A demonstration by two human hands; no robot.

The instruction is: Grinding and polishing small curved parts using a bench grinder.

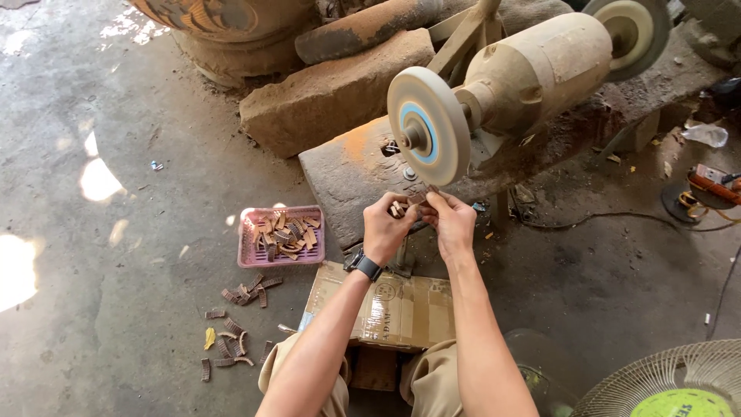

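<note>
The largest item is the bench grinder (525, 73), dust-coated, mounted on a stone slab (347, 174) that serves as the counter. Its near buffing wheel (429, 125) faces the person; a second wheel (629, 31) sits at the far end of the shaft. Whether the wheels are turning cannot be told.

Below the slab, a cardboard box (401, 309) lies on the concrete floor (116, 232), just in front of the person's knees. A fan guard (671, 382) shows at the lower right corner.

To the left of the box stands a pink plastic basket (280, 236), filled with small brown comb-shaped pieces. A loose scatter of similar pieces (235, 328) lies on the floor nearer the person, apart from the basket.

Left hand (386, 228): grip closed around a small bundle of pieces (397, 208), held upright just under the near wheel. A dark wristwatch sits on this wrist.

Right hand (450, 224): grip closed, thumb and fingers pinching a single piece (423, 198) beside the bundle, close below the wheel rim but not seen to touch it.

Progress, as a judgement: the work appears to be partway through. One pile is in the basket and another on the floor; which is finished and which is waiting cannot be determined from surface finish at this size. The bundle in hand and the full basket suggest that a considerable share remains.
</note>
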